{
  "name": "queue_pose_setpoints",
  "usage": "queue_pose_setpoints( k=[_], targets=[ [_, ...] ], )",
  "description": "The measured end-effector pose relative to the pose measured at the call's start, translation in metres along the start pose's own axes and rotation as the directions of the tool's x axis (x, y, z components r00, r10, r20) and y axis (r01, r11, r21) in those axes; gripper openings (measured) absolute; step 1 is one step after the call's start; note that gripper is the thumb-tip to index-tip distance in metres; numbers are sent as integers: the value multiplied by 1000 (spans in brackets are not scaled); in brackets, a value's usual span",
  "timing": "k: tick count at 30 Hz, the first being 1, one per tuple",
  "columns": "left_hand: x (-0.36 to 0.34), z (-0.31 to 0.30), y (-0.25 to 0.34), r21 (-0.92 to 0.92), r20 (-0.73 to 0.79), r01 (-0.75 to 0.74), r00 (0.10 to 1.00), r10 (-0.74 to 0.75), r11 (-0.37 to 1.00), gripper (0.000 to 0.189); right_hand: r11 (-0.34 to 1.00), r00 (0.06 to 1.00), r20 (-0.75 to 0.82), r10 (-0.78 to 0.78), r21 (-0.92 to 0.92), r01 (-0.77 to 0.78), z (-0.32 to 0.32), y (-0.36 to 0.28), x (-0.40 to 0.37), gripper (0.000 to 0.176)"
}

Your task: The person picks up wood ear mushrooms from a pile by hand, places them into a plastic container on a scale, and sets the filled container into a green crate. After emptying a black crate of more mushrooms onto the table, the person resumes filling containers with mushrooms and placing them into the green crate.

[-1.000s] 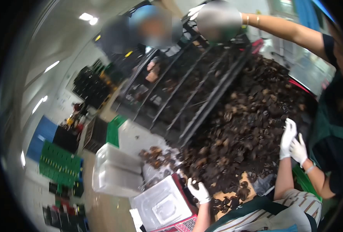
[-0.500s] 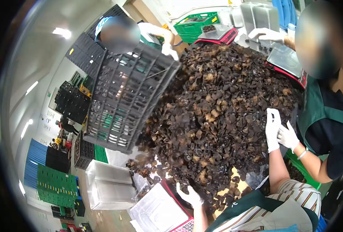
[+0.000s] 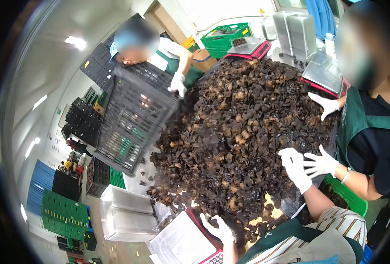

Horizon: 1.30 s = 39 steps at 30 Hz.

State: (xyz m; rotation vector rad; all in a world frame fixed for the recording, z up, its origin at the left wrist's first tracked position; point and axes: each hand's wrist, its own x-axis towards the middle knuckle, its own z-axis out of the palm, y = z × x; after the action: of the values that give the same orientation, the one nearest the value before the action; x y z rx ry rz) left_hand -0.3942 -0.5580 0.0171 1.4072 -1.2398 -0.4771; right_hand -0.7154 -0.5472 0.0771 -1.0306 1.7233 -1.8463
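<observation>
A large heap of dark brown wood ear mushrooms [image 3: 230,132] covers the table before me. At the heap's near edge is my left hand [image 3: 221,229], in a white glove, beside a red-rimmed scale [image 3: 181,240]. Its thumb and fingers are apart in a curve, with dark mushrooms just behind them. My right hand [image 3: 297,170], also gloved, is above the right side of the heap. Its fingers are loosely bent, and nothing shows in them. A co-worker's gloved hand [image 3: 321,163] is close beside it, fingers spread.
Across the heap, a person tilts a black plastic crate [image 3: 135,114] at its left edge. Clear plastic containers [image 3: 129,213] stand at lower left, others [image 3: 295,33] at the back. More scales [image 3: 322,72] and green crates [image 3: 225,37] surround the heap. The co-worker's other hand [image 3: 324,105] is over its right edge.
The black crate has swung down and left, away from the heap. My right hand has moved left and down over the mushrooms. The co-worker's upper hand has come from the containers toward the heap.
</observation>
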Motion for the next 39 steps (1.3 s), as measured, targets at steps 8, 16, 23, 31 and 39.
queue_pose_setpoints(
  k=[8, 16, 23, 31, 39],
  targets=[
    [-40, -2, 75, -522, 626, 706, 698, -347, 479, 55, 993, 772, 627, 110, -99, -61, 52, -55, -78, 24],
    [-71, -22, 67, -415, 879, 905, 425, -215, 95, 45, 969, 503, 863, 51, 79, -234, 82, -33, -129, 47],
    [-87, -28, 50, -361, 888, 927, 375, -266, 103, 40, 910, 629, 726, -277, -11, 414, 65, -39, -138, 32],
    [-101, -26, 47, -288, 877, 942, 331, -347, 172, 38, 975, 412, 890, 197, -135, -176, 44, -50, -154, 34],
    [-87, -17, 58, -211, 841, 933, 326, -433, 292, 36, 966, 443, 862, -247, 257, 41, 31, -19, -164, 33]
  ],
)
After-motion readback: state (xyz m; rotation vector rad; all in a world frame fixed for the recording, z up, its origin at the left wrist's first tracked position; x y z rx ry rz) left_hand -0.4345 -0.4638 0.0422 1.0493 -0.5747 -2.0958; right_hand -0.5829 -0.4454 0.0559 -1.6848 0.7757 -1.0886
